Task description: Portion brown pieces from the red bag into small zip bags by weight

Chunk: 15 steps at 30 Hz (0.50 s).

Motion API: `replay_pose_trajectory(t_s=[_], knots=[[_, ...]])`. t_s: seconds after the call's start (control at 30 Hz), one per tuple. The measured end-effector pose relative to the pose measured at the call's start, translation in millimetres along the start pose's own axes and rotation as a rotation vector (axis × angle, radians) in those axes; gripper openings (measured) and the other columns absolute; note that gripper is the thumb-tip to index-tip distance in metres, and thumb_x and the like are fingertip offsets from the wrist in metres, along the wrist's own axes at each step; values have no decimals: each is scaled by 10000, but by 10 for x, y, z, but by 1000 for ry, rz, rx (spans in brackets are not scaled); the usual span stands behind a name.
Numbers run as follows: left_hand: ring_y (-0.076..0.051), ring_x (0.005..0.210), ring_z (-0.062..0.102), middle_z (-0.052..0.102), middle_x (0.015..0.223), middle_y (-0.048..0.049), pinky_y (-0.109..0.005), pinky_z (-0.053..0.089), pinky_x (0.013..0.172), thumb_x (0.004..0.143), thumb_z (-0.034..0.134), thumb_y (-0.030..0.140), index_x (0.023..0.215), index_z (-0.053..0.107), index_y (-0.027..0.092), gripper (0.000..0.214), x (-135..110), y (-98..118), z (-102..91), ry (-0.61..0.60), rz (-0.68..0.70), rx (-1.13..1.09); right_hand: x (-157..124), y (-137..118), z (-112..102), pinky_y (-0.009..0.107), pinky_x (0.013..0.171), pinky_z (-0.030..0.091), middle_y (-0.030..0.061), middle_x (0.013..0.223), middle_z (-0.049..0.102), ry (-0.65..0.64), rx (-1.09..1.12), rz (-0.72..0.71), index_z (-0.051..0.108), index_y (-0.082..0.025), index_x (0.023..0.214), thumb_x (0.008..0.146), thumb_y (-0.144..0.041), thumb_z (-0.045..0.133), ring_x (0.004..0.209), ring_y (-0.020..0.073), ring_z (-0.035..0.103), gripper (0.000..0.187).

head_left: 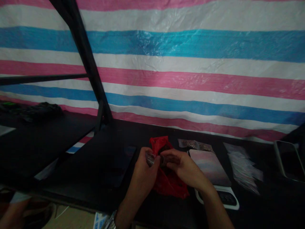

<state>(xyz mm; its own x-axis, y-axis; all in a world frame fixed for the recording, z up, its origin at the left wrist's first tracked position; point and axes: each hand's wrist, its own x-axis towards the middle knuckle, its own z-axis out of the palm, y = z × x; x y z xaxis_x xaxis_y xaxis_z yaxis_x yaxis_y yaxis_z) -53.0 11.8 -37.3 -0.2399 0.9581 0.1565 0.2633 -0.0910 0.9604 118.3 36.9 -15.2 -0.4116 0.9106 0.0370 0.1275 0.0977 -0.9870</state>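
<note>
My left hand (144, 168) and my right hand (183, 167) meet over a red plastic bag (166, 181) lying on the dark table (95, 165). Both hands are closed in a pinch on a small clear plastic packet (152, 158) held between them. The packet seems to hold something dark, too dim to name. The red bag's upper end (159, 142) sticks up behind my fingers.
A small scale with a pinkish platform (209, 167) sits right of my hands. Behind it lies a filled clear packet (195, 145); a stack of clear bags (243, 170) lies further right, then a phone (289, 160). A dark phone (124, 165) lies left. A black frame post (83, 60) rises at left.
</note>
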Motion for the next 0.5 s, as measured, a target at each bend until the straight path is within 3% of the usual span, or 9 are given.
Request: replay_pose_trajectory(t_s=[0.07,0.23,0.37,0.5], knots=[[-185,750,616,574,830,29,-328,488,709,881,615,413,988,531,245,216,6,-7,9,21,7,-2,4,2,-2,398,1024,561,51,1119,812,0,7,-13,762,-221,1086,777,-99,621,1103,232,760,361],[-180,749,628,595,860,24,-322,502,709,899,627,397,1072,518,244,256,11,46,5,78,38,0,18,-58,-38,427,1083,533,45,1198,797,136,-17,-65,742,-251,1130,775,-130,649,1144,234,739,387],[-168,763,635,596,884,26,-307,509,721,902,639,338,1132,499,244,285,-12,95,7,3,53,-43,-5,-178,-16,403,1085,540,29,1249,778,186,33,-107,719,-277,1170,777,-146,654,1164,214,731,419],[-155,769,634,584,871,36,-288,503,722,921,613,297,1114,497,243,232,-35,112,-7,-67,74,-87,-12,-218,21,386,1089,537,35,1252,766,152,38,-113,718,-267,1171,775,-133,641,1198,208,718,425]])
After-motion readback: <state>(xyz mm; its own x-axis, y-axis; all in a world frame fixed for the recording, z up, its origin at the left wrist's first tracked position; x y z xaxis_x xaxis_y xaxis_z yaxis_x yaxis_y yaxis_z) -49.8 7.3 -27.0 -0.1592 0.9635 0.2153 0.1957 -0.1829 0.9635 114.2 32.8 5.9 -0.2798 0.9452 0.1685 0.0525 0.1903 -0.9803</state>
